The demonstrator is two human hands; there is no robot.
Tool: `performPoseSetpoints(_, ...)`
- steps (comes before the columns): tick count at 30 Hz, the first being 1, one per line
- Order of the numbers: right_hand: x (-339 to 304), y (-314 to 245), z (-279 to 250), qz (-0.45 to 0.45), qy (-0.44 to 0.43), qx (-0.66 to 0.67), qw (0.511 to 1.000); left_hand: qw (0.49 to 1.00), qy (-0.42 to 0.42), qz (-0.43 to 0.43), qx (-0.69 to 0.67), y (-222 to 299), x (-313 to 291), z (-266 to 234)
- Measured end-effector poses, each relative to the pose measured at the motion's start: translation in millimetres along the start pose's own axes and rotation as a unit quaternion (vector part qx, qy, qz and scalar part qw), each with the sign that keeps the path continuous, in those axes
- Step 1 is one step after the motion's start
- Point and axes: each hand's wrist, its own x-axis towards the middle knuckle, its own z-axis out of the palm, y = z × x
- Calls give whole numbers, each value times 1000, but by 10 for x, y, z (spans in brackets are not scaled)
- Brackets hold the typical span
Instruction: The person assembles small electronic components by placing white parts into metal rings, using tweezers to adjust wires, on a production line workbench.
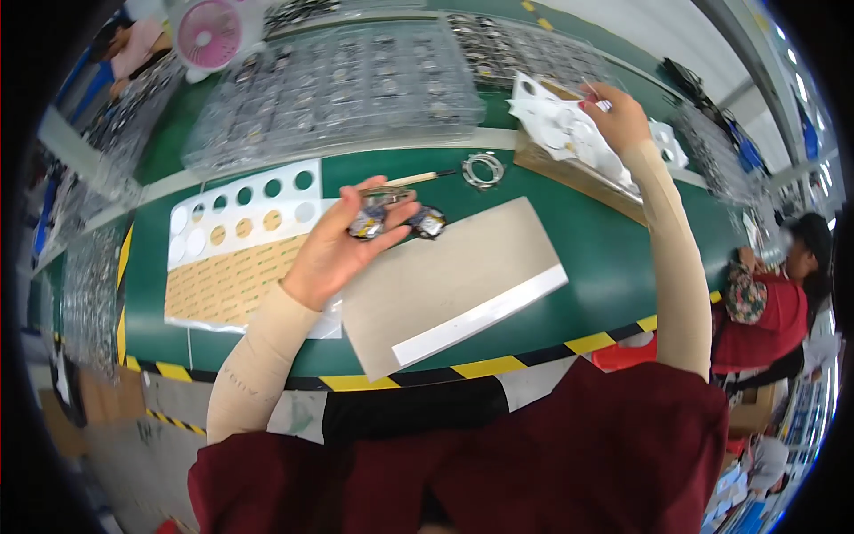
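My left hand (342,238) is held palm up over the green table (587,258). It holds a small shiny metal part (366,222) with a thin ring at the fingertips. A second small metal part (428,222) lies just right of the fingers on a grey board (445,285). My right hand (616,114) reaches far right and pinches a small white piece at the sheet of white round stickers (569,133) that rests on a cardboard box (569,173). Both forearms wear beige sleeves.
A white sheet with round holes (245,209) lies at left on tan backing paper (222,285). A metal ring (482,169) and a thin brush (418,178) lie near the back. Clear trays of parts (338,89) fill the far side. A pink fan (210,34) and another person (774,311) are nearby.
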Motion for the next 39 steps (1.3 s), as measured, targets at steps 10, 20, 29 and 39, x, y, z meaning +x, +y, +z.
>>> performPoseSetpoints(10, -1138, -1798, 573, -174, 48, 337, 924, 990, -59, -123, -42, -104, -90, 179)
performPoseSetpoints(20, -1166, -1955, 560, -25, -94, 399, 912, 985, -60, -163, 8, -55, -131, 277)
performPoseSetpoints(29, -1125, -1759, 368, -37, -153, 396, 905, 975, -12, -134, 177, -11, -62, 147)
performPoseSetpoints(39, -1165, -1799, 433, -109, -136, 348, 921, 987, -61, -118, 94, -67, -57, 123)
